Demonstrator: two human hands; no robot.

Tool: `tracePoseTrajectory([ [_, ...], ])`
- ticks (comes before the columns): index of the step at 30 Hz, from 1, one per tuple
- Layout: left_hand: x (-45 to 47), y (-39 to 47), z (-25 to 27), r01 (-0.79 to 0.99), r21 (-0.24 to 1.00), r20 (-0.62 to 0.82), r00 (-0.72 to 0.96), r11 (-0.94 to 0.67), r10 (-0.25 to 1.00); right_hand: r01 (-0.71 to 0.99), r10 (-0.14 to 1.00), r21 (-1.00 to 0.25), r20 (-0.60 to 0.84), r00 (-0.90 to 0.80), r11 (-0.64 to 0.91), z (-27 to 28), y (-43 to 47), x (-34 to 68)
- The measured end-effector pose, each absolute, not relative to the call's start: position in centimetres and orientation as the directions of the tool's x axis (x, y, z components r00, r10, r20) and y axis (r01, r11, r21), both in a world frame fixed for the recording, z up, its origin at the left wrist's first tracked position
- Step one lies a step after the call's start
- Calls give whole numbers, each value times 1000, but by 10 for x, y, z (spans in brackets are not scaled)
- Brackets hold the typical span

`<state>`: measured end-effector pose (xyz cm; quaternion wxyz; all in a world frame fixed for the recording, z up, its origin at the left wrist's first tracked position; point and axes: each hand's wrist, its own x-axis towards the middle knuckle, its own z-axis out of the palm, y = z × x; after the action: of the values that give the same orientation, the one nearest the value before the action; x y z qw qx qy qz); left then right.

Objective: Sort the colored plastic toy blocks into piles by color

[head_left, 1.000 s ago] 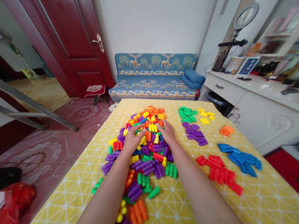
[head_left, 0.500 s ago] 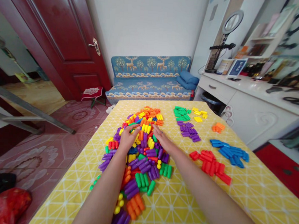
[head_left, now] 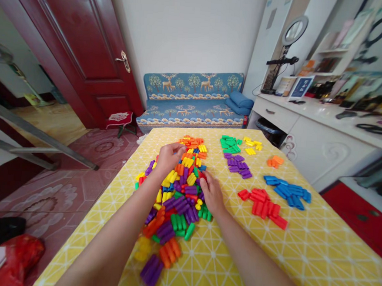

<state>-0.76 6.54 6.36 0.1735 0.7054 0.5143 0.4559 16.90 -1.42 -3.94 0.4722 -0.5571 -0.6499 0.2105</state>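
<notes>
Small plastic peg-like blocks in mixed colours form a long heap (head_left: 180, 203) on the yellow patterned tablecloth (head_left: 235, 259). My left hand (head_left: 170, 158) is over the heap's far left part, its fingers curled together; what they hold, if anything, is hidden. Along the heap's right edge, my right hand (head_left: 212, 192) touches the pieces, thumb and forefinger apart beside red and purple ones. At the near end lie orange blocks (head_left: 170, 252), purple blocks (head_left: 152, 271) and blurred yellow blocks (head_left: 143, 248).
Sorted groups lie on the right: green (head_left: 230, 144), yellow (head_left: 252, 144), purple (head_left: 238, 165), orange (head_left: 275, 161), blue (head_left: 288, 191) and red (head_left: 263, 203). Behind the table is a blue sofa (head_left: 189, 112); a white dresser (head_left: 329, 135) stands right.
My left hand has risen and its fingers have curled together. The right hand has moved nearer me along the heap's edge. The view has shifted slightly.
</notes>
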Motion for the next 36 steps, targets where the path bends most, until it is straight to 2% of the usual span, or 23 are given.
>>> tracePoseTrajectory([
  [3, 18, 76, 84, 719, 473, 473, 281, -510, 835, 503, 924, -811, 378, 56, 301, -37, -13, 171],
  [7, 47, 86, 92, 770, 126, 338, 559, -625, 757, 482, 909, -800, 417, 16, 358, -37, -12, 173],
  [10, 56, 88, 86, 726, -5, 249, 667, -688, 702, 485, 911, -806, 409, 45, 338, -37, -12, 173],
  [12, 56, 88, 78, 720, -51, 257, 679, -692, 688, 496, 911, -805, 407, 60, 327, -37, -12, 171],
  [14, 52, 87, 67, 745, -48, 304, 646, -666, 700, 526, 908, -787, 415, 61, 324, -38, -13, 170],
  [17, 45, 90, 45, 808, 48, 380, 529, -587, 759, 598, 901, -737, 431, 58, 314, -42, -14, 167],
  [21, 36, 97, 25, 856, 139, 372, 421, -498, 827, 652, 895, -693, 444, 49, 308, -47, -16, 164],
  [30, 30, 99, 23, 825, 255, 322, 419, -504, 849, 638, 917, -716, 396, 39, 282, -45, -22, 163],
  [36, 34, 84, 37, 824, 227, 273, 457, -518, 847, 596, 921, -750, 386, 44, 286, -46, -21, 165],
])
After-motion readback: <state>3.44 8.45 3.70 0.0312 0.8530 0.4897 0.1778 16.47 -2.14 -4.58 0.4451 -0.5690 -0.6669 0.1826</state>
